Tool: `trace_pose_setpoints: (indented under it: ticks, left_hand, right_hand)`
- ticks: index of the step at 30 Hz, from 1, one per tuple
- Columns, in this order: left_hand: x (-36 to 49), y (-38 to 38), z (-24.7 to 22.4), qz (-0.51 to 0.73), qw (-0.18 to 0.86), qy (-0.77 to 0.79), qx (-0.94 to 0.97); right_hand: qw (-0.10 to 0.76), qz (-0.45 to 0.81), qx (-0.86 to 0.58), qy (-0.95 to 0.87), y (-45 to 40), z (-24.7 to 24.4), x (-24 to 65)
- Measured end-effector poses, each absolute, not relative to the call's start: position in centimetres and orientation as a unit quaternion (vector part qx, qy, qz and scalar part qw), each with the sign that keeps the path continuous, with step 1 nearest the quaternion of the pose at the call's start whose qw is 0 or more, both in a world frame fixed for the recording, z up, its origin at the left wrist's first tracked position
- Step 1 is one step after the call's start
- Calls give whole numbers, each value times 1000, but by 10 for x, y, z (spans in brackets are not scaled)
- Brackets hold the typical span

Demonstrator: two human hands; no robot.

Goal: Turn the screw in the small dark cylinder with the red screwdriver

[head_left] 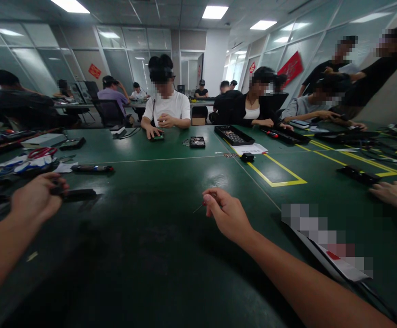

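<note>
My right hand (227,212) is closed in a pinch over the middle of the green table (133,255), with a thin, needle-like shaft (198,208) sticking out to the left of its fingertips. On the left, my left hand (36,196) has its fingers curled round a small dark object (58,186) too blurred to identify. Just right of that hand lies a long black item (80,195). Behind it rests a dark cylindrical tool (92,168) with a red end.
Red-handled pliers (43,152) and packets lie at the left. Farther back are a black tray (234,135), a small black block (247,157) and a small open case (197,142). White sheets (324,246) lie at right, near another person's hand (394,196). People sit opposite.
</note>
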State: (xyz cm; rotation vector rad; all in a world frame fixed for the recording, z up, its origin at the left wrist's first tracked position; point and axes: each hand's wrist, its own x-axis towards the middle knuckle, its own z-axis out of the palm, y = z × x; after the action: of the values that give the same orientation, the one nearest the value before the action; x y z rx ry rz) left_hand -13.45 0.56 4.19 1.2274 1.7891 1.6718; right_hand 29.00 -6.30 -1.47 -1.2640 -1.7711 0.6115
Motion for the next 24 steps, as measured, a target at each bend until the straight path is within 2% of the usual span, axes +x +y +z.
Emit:
trace_pose_setpoints:
  ticks: [2,4,6,9,17,24]
  left_hand:
    - [-93,10,31,636,380,590,319]
    - [-44,5,22,632,505,509,294]
    - [1,-5,13,588,594,457,303]
    - [53,-19,1,537,645,422,342]
    - [95,-27,-42,456,615,370,527]
    - [90,-31,-63,406,450,376,701]
  right_hand:
    - [432,243,-514,-700,-63,-14,291]
    - [449,229,-518,-691,-62,-14,291]
    - [473,214,-514,-683,-61,-15,292]
    - [513,210,-502,-664,-59,-18,294]
    - [619,202,-463,-602,-67,-12,295]
    - [640,209,-425,-605,-74,-12,292]
